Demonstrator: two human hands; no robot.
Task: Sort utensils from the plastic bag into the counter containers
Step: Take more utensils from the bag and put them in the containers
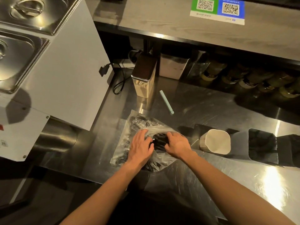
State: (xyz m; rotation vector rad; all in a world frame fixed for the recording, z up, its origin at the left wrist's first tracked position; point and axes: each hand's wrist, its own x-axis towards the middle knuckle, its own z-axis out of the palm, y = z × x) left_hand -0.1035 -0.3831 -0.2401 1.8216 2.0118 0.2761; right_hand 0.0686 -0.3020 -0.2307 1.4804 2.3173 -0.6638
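A clear plastic bag (129, 125) full of black plastic utensils (159, 142) lies on the steel counter (203, 176). My left hand (140, 146) rests on the bag's left side, fingers curled into the plastic near its opening. Just right of it, my right hand (176, 144) grips the bundle of black utensils at the bag's mouth. Three containers stand to the right. A white container (216, 141) looks empty. A grey container (259, 145) holds dark items. A black container (292, 148) is cut off by the frame edge.
A pale green straw-like stick (166, 101) lies behind the bag. A metal tin with a dark lid (143, 75) and a black cable (119, 82) stand further back. A white machine with steel pans (53, 65) fills the left. Jars (243, 78) line the back under a shelf.
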